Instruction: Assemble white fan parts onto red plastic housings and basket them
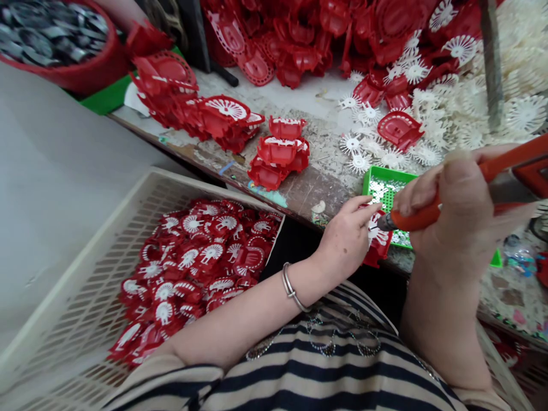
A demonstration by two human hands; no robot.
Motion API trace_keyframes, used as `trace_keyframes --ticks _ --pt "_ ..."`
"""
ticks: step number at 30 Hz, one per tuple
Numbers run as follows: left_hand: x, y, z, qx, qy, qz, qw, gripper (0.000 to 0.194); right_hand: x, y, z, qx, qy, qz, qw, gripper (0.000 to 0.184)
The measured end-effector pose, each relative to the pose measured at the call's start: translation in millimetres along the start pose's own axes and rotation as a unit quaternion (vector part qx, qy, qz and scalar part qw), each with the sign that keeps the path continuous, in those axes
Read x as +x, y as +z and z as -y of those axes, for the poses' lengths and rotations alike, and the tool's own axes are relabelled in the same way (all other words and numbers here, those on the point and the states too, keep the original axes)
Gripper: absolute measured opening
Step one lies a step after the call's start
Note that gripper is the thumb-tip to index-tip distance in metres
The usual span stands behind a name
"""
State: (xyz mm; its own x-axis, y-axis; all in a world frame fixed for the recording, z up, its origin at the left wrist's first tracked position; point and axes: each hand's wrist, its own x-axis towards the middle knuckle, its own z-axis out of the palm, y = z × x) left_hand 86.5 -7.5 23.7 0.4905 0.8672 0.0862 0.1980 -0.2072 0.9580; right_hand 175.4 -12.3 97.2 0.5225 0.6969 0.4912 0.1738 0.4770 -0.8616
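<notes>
My left hand holds a red plastic part with a white spoked piece on it, at the table's front edge. Wrapped round an orange power screwdriver, my right hand keeps the tool's tip at the white piece. Whether a screw sits under the tip is too small to tell. Just behind the held part lies a green tray with many small shiny metal pieces. A silver bangle is on my left wrist.
A cream plastic crate at the left holds red parts with white pieces. Stacked red parts stand along the table edge. Red parts and white spoked pieces are heaped behind. A red tub holds grey pieces.
</notes>
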Motion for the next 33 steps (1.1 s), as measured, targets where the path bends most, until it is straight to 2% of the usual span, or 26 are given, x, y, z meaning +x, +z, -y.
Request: trace_keyframes --ticks 5,25,30,33 --pt "-0.1 -1.8 -3.2 -0.003 -0.006 -0.003 1.0 0.045 -0.2 2.1 3.1 0.002 0.02 -0.001 1.0 0.015" --pt "1.2 0.7 -4.7 -0.018 -0.01 -0.008 1.0 0.041 3.3 1.1 -5.7 -0.01 -0.003 0.028 1.0 0.021" --pt "1.5 2.2 -3.8 0.009 -0.008 0.0 1.0 0.044 3.4 -0.5 -7.3 0.022 0.012 0.023 0.999 0.022" --pt "2.1 4.3 -3.9 0.021 -0.011 -0.002 1.0 0.044 4.5 -2.4 -7.4 0.027 0.044 0.02 0.998 0.025"
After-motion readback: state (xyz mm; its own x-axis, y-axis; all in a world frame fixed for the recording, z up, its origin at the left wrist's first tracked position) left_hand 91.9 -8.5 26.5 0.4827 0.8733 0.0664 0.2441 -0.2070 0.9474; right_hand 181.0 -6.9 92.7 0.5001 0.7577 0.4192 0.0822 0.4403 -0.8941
